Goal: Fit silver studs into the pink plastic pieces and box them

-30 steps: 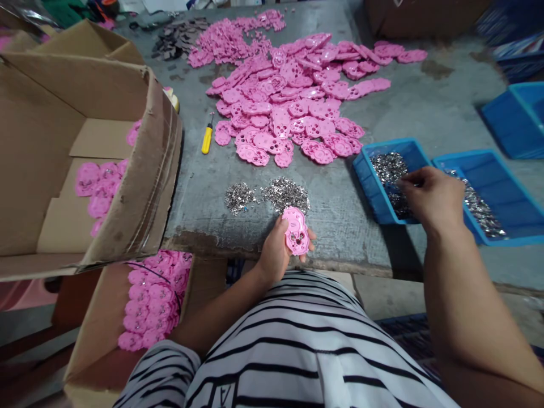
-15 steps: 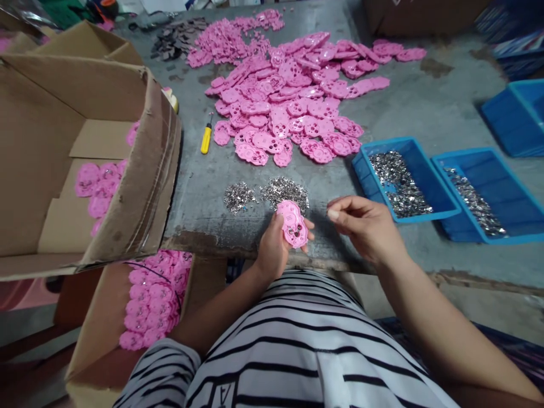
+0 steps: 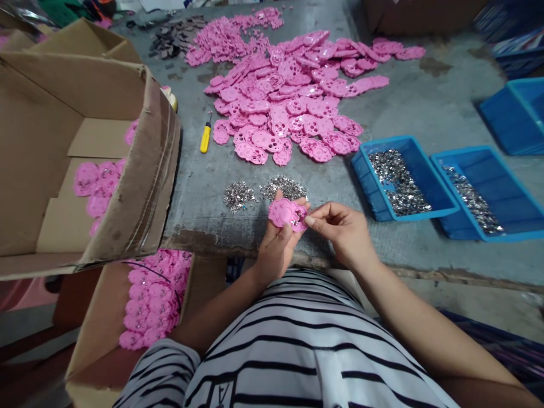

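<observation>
One pink plate (image 3: 281, 213) underway — heap (image 3: 289, 107) waiting, boxed ones (image 3: 148, 303) seemingly done
Left hand (image 3: 274, 255) grips it; right fingertips (image 3: 315, 221) pinched, contents unclear.

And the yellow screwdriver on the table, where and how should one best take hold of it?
Probably best by its thick yellow handle, pinched across the sides, coming from above and the near side: the screwdriver lies flat, handle end nearest, with its thin shaft pointing away.
</observation>
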